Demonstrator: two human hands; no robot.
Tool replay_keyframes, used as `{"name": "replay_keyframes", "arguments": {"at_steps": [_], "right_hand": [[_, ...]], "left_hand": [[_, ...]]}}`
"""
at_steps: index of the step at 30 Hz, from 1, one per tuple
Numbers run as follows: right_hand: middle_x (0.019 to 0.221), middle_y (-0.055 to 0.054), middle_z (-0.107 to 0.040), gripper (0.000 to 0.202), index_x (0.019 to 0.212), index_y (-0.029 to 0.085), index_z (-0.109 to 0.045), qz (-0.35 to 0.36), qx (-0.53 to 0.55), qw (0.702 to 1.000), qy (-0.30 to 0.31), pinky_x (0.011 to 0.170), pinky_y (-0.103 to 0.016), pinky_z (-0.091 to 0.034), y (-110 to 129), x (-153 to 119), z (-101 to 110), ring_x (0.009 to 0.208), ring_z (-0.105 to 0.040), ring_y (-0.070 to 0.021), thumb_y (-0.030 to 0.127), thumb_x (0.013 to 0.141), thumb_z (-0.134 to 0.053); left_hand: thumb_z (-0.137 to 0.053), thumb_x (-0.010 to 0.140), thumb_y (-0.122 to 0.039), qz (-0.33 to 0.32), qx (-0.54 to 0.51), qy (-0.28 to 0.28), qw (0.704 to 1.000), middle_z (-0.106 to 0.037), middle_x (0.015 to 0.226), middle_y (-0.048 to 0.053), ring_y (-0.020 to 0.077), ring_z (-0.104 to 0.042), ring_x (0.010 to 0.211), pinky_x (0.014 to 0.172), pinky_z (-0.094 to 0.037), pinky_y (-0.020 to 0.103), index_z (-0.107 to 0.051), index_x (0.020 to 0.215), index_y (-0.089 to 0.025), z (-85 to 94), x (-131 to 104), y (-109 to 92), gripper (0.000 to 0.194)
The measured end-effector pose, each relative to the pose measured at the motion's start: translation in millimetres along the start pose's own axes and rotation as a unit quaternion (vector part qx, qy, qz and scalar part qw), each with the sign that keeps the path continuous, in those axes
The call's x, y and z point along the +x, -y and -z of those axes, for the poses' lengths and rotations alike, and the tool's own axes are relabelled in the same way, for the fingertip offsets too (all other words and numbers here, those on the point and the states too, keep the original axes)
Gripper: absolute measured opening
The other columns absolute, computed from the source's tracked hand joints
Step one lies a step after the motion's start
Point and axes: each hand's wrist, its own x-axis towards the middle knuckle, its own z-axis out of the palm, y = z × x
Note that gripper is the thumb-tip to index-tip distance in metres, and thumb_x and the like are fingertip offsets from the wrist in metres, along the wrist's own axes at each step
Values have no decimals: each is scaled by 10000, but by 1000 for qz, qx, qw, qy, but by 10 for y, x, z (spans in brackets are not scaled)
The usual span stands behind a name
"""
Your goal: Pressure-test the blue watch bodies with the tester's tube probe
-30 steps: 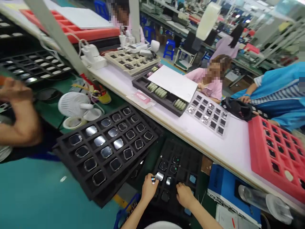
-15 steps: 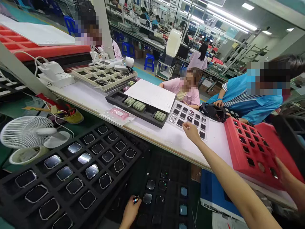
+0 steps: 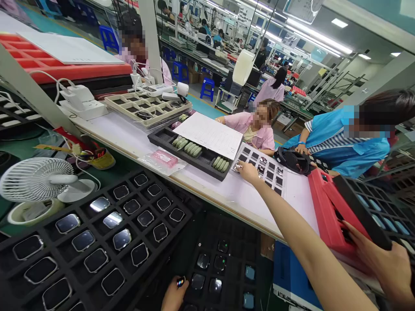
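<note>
While left hand point(image 3: 174, 295) holds a watch point(image 3: 180, 282), right hand point(image 3: 249, 172) — grip unclear — overhangs clear tray point(image 3: 275, 176)

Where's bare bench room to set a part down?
White bench: front strip between pink bag and clear tray, before the sheet-covered tray; also the gap between clear tray and red tray, though the right forearm crosses its near side. Crowded: clear tray, under the right hand; right end, with another person's hand.
</note>
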Motion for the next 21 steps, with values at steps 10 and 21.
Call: {"name": "replay_keyframes", "arguments": {"at_steps": [10,21], "right_hand": [[1025,-70,-619,279,1063,147,-577,-47,-6,998,-36,849,-423,-455,27,30,-14,949,-588,-206,362,910,-486],[767,-6,-618,213,933,112,-594,-63,117,990,39,530,-233,-505,-425,32,125,578,-583,-95,308,908,-513]], "left_hand": [[-454,725,-306,10,-8,1,1000,-690,778,96,269,-675,747,616,-482,287,-569,959,-99,-33,40,45,333],[-420,754,-276,17,-11,13,1000,-687,861,144,266,-678,753,624,-494,285,-558,987,-69,-18,91,54,340]]}}
